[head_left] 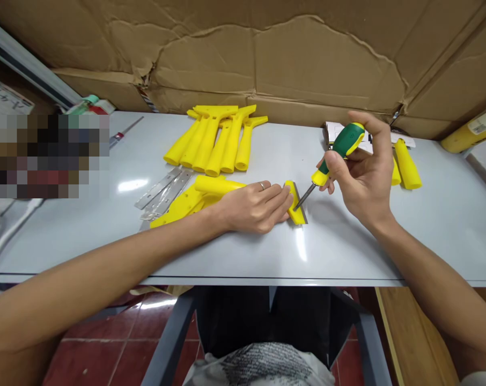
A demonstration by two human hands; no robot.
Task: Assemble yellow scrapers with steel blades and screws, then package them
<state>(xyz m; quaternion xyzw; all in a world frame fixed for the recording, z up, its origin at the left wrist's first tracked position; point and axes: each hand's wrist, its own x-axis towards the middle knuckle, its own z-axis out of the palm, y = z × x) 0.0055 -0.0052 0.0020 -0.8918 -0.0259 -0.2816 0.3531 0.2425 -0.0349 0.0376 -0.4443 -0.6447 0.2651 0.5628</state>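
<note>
My left hand [261,206] is closed around a yellow plastic scraper [297,216], holding it down on the table with its wide head pointing right. A thin metal blade edge shows along that head. In my right hand [363,177] is a screwdriver [347,140] with a green and yellow handle, gripped by thumb and fingers. Its shaft slants down to the left, and the tip meets the scraper head. Left of my left hand lie more yellow scraper parts [178,208] and several flat metal blades [162,188].
Several yellow scraper handles [211,142] lie in a row at the back. Two more yellow handles [409,166] are at the right, beside papers. Another screwdriver [122,134] lies far left. Cardboard [287,64] walls off the back of the table [86,236].
</note>
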